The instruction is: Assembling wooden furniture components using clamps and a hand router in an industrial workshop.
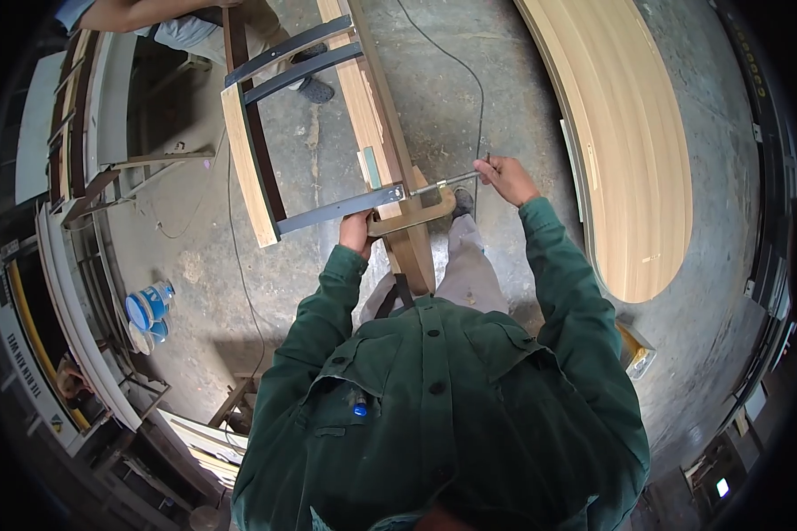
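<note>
Woodwork fills the middle of the view: a long wooden frame (385,115) runs from near the person's legs toward the far side, crossed by a grey metal bar clamp (341,209) that reaches left to a lighter wooden side rail (246,168). The left hand (356,233) curls shut around the near end of the clamp where it meets the frame, thumb hidden beneath. The right hand (505,179), further right, is closed on the thin metal screw handle (447,184) of the clamp, fingers wrapped tightly around its end. A curved wooden block (413,215) sits just beside the clamp's head, touching the frame. Far at the upper left, another person's arm (142,12) reaches over curved dark slats (292,60). A black cable (459,66) trails across the concrete floor (177,257), and a large pale curved panel (624,150) lies to the right. Judging from this, too much turning force on the handle could crush or dent the wood under the clamp head, and uneven pressure could make the bar slip off the narrow side rail and let the joint skew.
</note>
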`<action>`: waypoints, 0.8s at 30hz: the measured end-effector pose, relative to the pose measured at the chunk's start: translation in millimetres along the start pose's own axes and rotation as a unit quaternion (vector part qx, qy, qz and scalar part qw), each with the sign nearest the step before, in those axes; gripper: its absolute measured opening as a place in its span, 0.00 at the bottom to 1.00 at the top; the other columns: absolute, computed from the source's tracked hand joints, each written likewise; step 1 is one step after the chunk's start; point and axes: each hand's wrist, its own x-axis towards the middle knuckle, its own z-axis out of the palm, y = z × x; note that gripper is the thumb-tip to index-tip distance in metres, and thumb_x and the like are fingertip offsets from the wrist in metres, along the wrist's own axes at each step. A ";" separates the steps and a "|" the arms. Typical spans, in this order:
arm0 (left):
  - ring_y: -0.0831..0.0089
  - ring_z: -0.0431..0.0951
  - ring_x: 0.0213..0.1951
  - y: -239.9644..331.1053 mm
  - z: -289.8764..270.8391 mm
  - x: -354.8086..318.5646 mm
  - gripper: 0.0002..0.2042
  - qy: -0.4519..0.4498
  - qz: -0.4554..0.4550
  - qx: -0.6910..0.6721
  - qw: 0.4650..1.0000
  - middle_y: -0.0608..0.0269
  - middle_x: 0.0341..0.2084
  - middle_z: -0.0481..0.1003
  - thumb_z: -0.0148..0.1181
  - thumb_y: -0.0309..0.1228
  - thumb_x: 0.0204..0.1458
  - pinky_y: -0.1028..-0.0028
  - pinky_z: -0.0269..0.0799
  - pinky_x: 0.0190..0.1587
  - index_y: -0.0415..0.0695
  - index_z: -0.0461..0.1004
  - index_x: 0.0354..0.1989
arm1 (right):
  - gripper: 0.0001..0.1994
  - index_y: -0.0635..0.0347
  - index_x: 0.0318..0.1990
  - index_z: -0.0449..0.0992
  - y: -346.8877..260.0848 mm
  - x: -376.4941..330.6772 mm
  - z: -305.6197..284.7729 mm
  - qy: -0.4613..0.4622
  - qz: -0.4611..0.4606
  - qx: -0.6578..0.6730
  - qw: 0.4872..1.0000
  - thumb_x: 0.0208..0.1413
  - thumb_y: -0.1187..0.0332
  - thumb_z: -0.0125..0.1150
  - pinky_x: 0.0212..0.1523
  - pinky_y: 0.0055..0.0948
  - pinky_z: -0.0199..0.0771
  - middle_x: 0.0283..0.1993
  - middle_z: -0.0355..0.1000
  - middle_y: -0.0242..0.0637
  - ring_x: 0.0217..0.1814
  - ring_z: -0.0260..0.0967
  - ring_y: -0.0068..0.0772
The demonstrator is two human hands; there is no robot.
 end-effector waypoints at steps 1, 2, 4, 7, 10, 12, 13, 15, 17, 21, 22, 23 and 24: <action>0.69 0.74 0.35 -1.3 -1.4 0.0 0.09 0.000 -0.002 0.000 1.000 0.65 0.34 0.72 0.49 0.33 0.56 0.63 0.73 0.33 0.46 0.69 0.42 | 0.22 0.66 0.33 0.74 -0.5 -3.9 5.6 0.070 -0.060 0.015 0.996 0.57 0.51 0.50 0.34 0.33 0.68 0.30 0.72 0.47 0.31 0.70 0.42; 0.69 0.74 0.34 -0.8 0.4 -0.4 0.09 0.006 0.000 0.000 1.000 0.65 0.33 0.72 0.48 0.33 0.56 0.63 0.73 0.33 0.46 0.69 0.42 | 0.23 0.66 0.31 0.74 -0.6 -6.6 5.6 0.141 -0.123 0.029 0.982 0.58 0.50 0.49 0.32 0.33 0.67 0.26 0.71 0.46 0.29 0.69 0.40; 0.70 0.74 0.34 0.9 3.0 -0.2 0.08 0.011 0.002 -0.001 1.000 0.65 0.33 0.72 0.48 0.33 0.56 0.64 0.73 0.33 0.46 0.69 0.41 | 0.24 0.66 0.30 0.74 3.6 -5.1 4.7 0.136 -0.118 0.052 0.982 0.58 0.50 0.48 0.30 0.32 0.67 0.24 0.70 0.44 0.27 0.68 0.38; 0.69 0.74 0.35 -1.3 -1.2 4.4 0.09 0.001 0.006 -0.002 1.000 0.65 0.33 0.72 0.48 0.34 0.56 0.63 0.73 0.34 0.46 0.69 0.41 | 0.24 0.66 0.29 0.74 -0.3 1.2 4.7 0.105 -0.053 0.102 0.988 0.58 0.50 0.47 0.26 0.31 0.67 0.19 0.68 0.40 0.22 0.67 0.33; 0.68 0.75 0.36 -8.7 -10.8 13.8 0.10 -0.004 0.008 0.020 1.000 0.64 0.35 0.73 0.48 0.36 0.56 0.63 0.73 0.36 0.46 0.69 0.42 | 0.24 0.66 0.29 0.74 -8.5 16.9 1.2 0.056 0.045 0.124 0.990 0.58 0.49 0.47 0.22 0.27 0.65 0.18 0.67 0.35 0.18 0.64 0.26; 0.67 0.75 0.37 -9.1 -12.9 12.2 0.12 -0.004 0.004 0.033 0.999 0.63 0.38 0.73 0.48 0.37 0.55 0.62 0.73 0.38 0.46 0.69 0.43 | 0.24 0.66 0.30 0.74 -8.2 24.5 2.6 0.025 0.090 0.123 0.988 0.58 0.49 0.47 0.20 0.24 0.65 0.17 0.66 0.32 0.16 0.62 0.21; 0.67 0.75 0.37 -8.6 -13.9 11.7 0.12 -0.006 0.002 0.034 0.999 0.63 0.38 0.73 0.48 0.38 0.55 0.62 0.72 0.38 0.47 0.70 0.43 | 0.24 0.65 0.29 0.74 -8.0 27.2 3.3 0.009 0.101 0.133 0.986 0.58 0.49 0.47 0.19 0.25 0.64 0.16 0.65 0.33 0.15 0.62 0.23; 0.67 0.75 0.38 -9.0 -11.9 11.6 0.12 -0.013 -0.002 0.039 0.999 0.63 0.38 0.73 0.48 0.38 0.55 0.61 0.72 0.39 0.47 0.70 0.43 | 0.24 0.65 0.28 0.74 5.0 32.4 11.7 -0.004 0.115 0.146 0.983 0.58 0.49 0.47 0.17 0.26 0.63 0.15 0.65 0.33 0.13 0.62 0.24; 0.67 0.75 0.38 -10.0 -8.9 10.4 0.12 -0.007 -0.003 0.032 0.999 0.64 0.38 0.74 0.49 0.38 0.55 0.61 0.72 0.38 0.47 0.70 0.43 | 0.22 0.65 0.28 0.74 13.6 35.2 27.7 0.279 -0.091 -0.139 0.946 0.58 0.52 0.48 0.12 0.28 0.59 0.13 0.64 0.35 0.10 0.62 0.27; 0.66 0.75 0.38 -7.3 -12.0 8.1 0.12 0.006 0.007 0.033 0.999 0.63 0.37 0.74 0.49 0.38 0.55 0.60 0.72 0.39 0.47 0.70 0.43 | 0.20 0.65 0.27 0.74 3.7 42.3 26.8 0.195 0.001 0.034 0.980 0.58 0.55 0.48 0.11 0.29 0.58 0.12 0.65 0.37 0.11 0.64 0.28; 0.66 0.75 0.38 -5.7 -10.0 6.3 0.12 0.011 0.005 0.032 0.999 0.63 0.37 0.74 0.49 0.38 0.55 0.60 0.72 0.38 0.47 0.70 0.43 | 0.18 0.64 0.28 0.74 -0.5 47.1 18.3 0.112 0.077 0.086 0.987 0.58 0.56 0.49 0.11 0.30 0.59 0.12 0.65 0.36 0.11 0.65 0.29; 0.66 0.75 0.38 -4.4 -7.5 6.5 0.12 0.012 0.003 0.031 0.999 0.63 0.37 0.74 0.48 0.38 0.55 0.60 0.72 0.38 0.47 0.70 0.43 | 0.17 0.64 0.30 0.74 0.7 52.3 11.4 0.031 0.152 0.137 0.978 0.57 0.58 0.49 0.11 0.30 0.60 0.12 0.65 0.36 0.11 0.65 0.30; 0.66 0.75 0.38 -3.3 -5.1 6.1 0.12 0.010 0.003 0.032 0.999 0.63 0.37 0.74 0.48 0.38 0.55 0.60 0.72 0.38 0.47 0.70 0.43 | 0.17 0.64 0.30 0.74 2.4 54.9 6.2 0.033 0.153 0.137 0.978 0.57 0.58 0.49 0.11 0.30 0.60 0.12 0.65 0.36 0.11 0.65 0.30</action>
